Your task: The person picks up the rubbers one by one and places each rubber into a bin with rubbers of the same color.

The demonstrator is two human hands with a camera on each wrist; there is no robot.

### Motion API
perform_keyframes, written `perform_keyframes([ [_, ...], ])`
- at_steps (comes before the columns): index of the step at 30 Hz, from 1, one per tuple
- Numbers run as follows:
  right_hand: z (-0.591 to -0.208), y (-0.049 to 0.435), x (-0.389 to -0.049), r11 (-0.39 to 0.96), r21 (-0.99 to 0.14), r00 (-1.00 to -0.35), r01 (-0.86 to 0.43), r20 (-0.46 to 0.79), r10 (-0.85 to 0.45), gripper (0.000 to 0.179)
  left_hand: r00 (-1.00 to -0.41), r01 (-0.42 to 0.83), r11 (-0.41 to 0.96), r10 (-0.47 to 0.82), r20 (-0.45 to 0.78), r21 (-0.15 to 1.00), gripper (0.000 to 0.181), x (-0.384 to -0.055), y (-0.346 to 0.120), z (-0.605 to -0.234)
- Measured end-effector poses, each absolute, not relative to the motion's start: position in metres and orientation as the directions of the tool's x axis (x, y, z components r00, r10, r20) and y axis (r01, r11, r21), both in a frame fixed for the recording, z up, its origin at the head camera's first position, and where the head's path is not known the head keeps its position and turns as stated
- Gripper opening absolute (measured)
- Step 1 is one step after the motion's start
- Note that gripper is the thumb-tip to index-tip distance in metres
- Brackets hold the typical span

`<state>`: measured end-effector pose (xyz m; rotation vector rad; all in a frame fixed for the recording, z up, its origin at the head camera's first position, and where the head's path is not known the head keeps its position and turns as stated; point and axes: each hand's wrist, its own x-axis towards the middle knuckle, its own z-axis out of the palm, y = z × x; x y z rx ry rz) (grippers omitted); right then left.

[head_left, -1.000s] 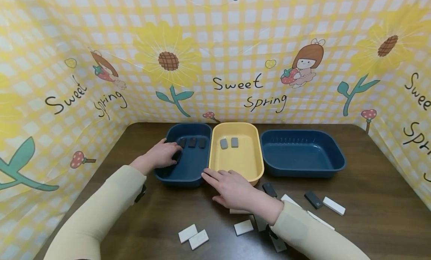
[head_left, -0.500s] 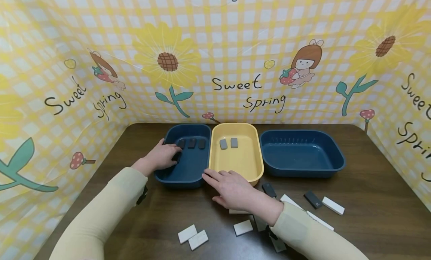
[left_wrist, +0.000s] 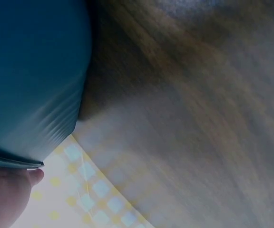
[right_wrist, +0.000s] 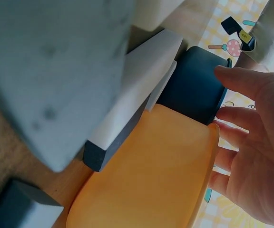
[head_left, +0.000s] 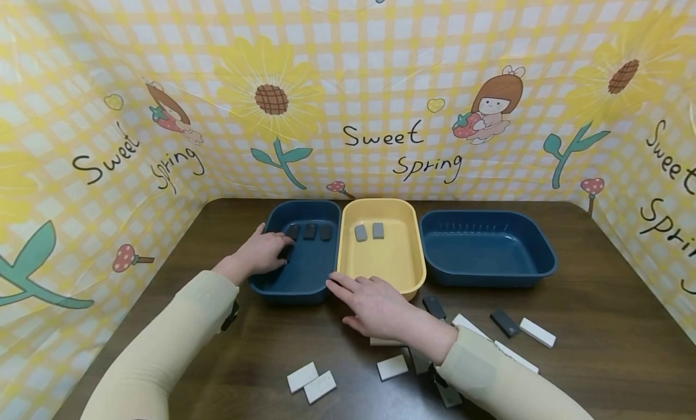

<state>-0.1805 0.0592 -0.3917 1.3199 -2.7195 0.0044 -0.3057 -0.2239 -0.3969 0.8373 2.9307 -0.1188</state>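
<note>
My left hand (head_left: 263, 252) reaches over the left wall of the left blue bin (head_left: 307, 281). Its thumb and index finger pinch a dark rectangular tile (head_left: 286, 252), mostly hidden by the fingers. Several dark tiles (head_left: 309, 231) form a row toward the back of that bin. My right hand (head_left: 375, 305) lies palm down with straight fingers, fingertips at the front rims where the left blue bin and the yellow bin (head_left: 380, 263) meet. From the right wrist view, its fingers are loosely extended along the bin rims and hold nothing. Two grey tiles (head_left: 378, 230) lie in the yellow bin.
A wider blue bin (head_left: 489, 263) stands on the right. White tiles (head_left: 393, 368) and dark tiles (head_left: 505, 323) are scattered on the brown table (head_left: 234, 359) around and below my right forearm. Two more white tiles (head_left: 320, 387) overlap near the front. A patterned cloth (head_left: 380, 75) surrounds the table.
</note>
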Motion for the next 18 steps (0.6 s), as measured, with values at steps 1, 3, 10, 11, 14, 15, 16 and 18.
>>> perform_keyframes([
  [1, -0.392, 0.059, -0.181, 0.619, 0.049, -0.612, -0.784, 0.11, -0.783, 0.069, -0.845, 0.53, 0.847, 0.523, -0.11, -0.048, 0.043, -0.306, -0.224, -0.396],
  [3, -0.392, 0.059, -0.181, 0.618, 0.046, -0.61, -0.785, 0.113, -0.784, 0.068, -0.846, 0.528, 0.848, 0.521, -0.112, -0.042, 0.044, -0.306, -0.224, -0.395],
  [10, -0.388, 0.061, -0.181, 0.619, 0.034, -0.612, -0.784, 0.116, -0.782, 0.067, -0.856, 0.512, 0.859, 0.509, -0.09, -0.014, 0.048, -0.302, -0.222, -0.382],
  [11, -0.387, 0.061, -0.181, 0.617, 0.042, -0.61, -0.786, 0.117, -0.784, 0.066, -0.856, 0.513, 0.859, 0.51, -0.084, -0.006, 0.049, -0.3, -0.222, -0.381],
  [14, -0.387, 0.061, -0.177, 0.597, 0.048, -0.588, -0.801, 0.128, -0.799, 0.06, -0.853, 0.518, 0.855, 0.518, -0.063, 0.022, 0.048, -0.29, -0.223, -0.378],
  [15, -0.386, 0.06, -0.175, 0.584, 0.04, -0.574, -0.811, 0.138, -0.807, 0.057, -0.849, 0.525, 0.85, 0.526, -0.051, 0.032, 0.047, -0.286, -0.223, -0.377],
  [16, -0.386, 0.06, -0.173, 0.565, 0.03, -0.555, -0.825, 0.152, -0.818, 0.054, -0.847, 0.528, 0.848, 0.529, -0.041, 0.047, 0.047, -0.281, -0.224, -0.377],
  [18, -0.385, 0.059, -0.167, 0.516, -0.005, -0.509, -0.856, 0.175, -0.843, 0.048, -0.843, 0.536, 0.841, 0.538, -0.01, 0.069, 0.045, -0.271, -0.225, -0.377],
])
